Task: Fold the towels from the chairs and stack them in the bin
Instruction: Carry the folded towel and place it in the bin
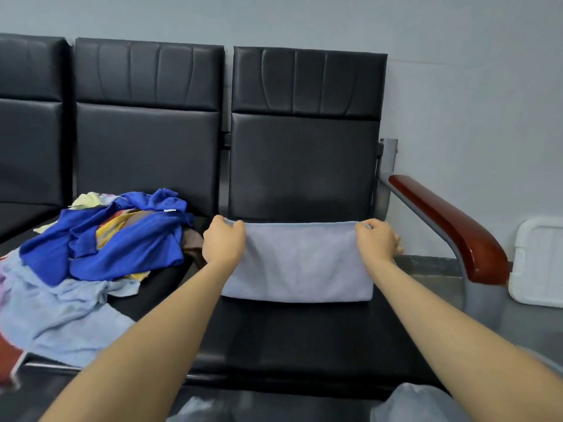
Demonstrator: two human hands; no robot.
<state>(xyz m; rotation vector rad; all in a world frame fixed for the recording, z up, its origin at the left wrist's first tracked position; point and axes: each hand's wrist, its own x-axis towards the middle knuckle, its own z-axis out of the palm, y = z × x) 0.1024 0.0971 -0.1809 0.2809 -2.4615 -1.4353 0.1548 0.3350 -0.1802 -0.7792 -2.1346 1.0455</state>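
- Black chair seat: slick-looking upholstery; the folded layers may slide apart if the far edge is dragged toward the front edge.
- Unfolded pile on the neighbouring seat, close by; the left elbow may snag it.
- Grey-blue towel, folded in half, lies along the seat's back edge.
- Left hand and right hand each pinch a far corner; the towel stretches between them.
- White bin on the floor beyond the armrest; a loose carry may undo the fold.

Bare forearms, no sleeves, left hand, right hand, grey-blue trousers
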